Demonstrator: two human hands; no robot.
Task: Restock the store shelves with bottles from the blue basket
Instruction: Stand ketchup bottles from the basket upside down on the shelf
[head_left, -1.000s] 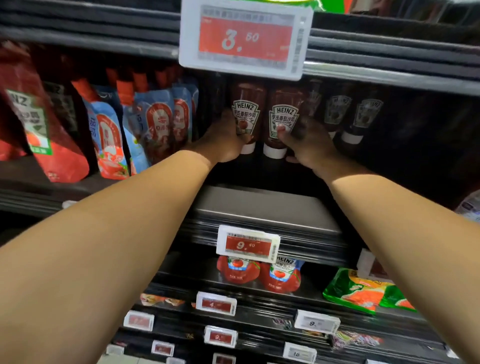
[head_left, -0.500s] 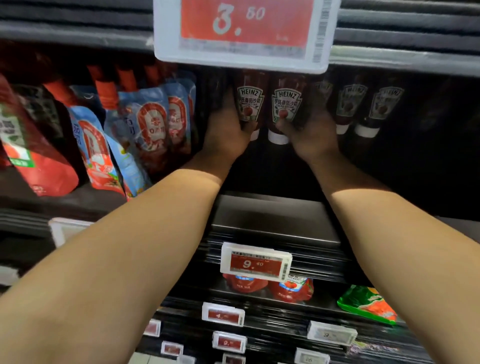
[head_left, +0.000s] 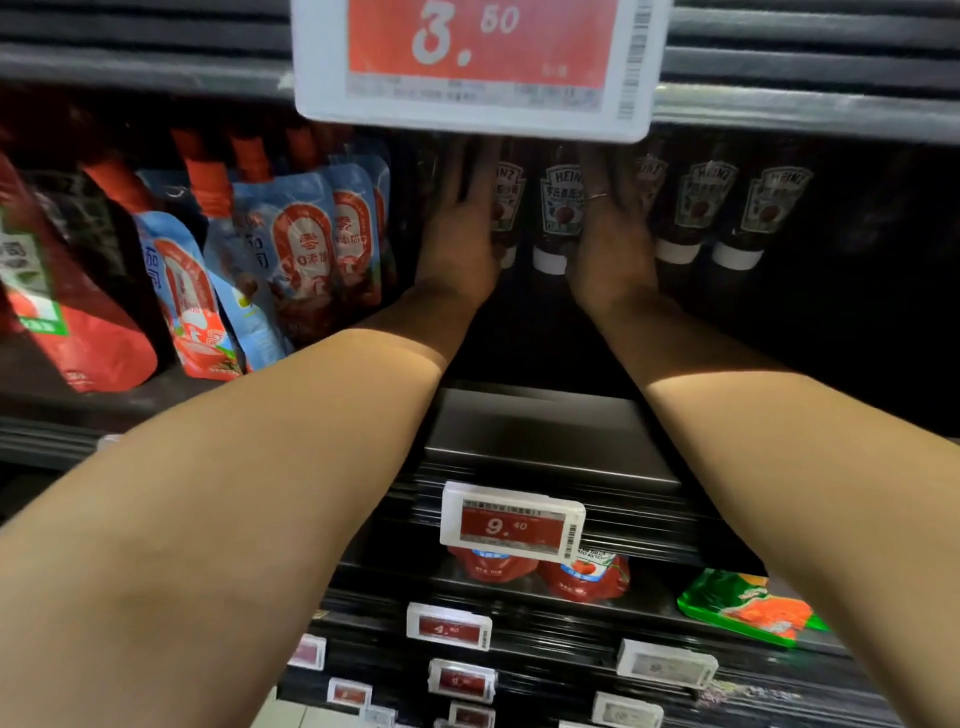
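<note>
Two dark Heinz ketchup bottles stand cap-down deep on the shelf, one on the left (head_left: 509, 208) and one beside it (head_left: 561, 208). My left hand (head_left: 457, 223) lies against the left side of the left bottle with its fingers stretched upward. On the right side of the pair, my right hand (head_left: 613, 234) presses flat with straight fingers; it wears a ring. Two more Heinz bottles (head_left: 701, 213) stand in a row to the right. The blue basket is out of view.
A large 3.50 price tag (head_left: 478, 57) hangs from the upper shelf edge and covers my fingertips. Blue sauce pouches (head_left: 291, 260) and a red pouch (head_left: 67, 322) fill the shelf's left side. The bare metal shelf front (head_left: 545, 431) lies under my wrists, with lower shelves below.
Both hands have reached deeper into the shelf with the two bottles. Fingers that curled round the bottles now lie straight along their sides. The camera has moved closer.
</note>
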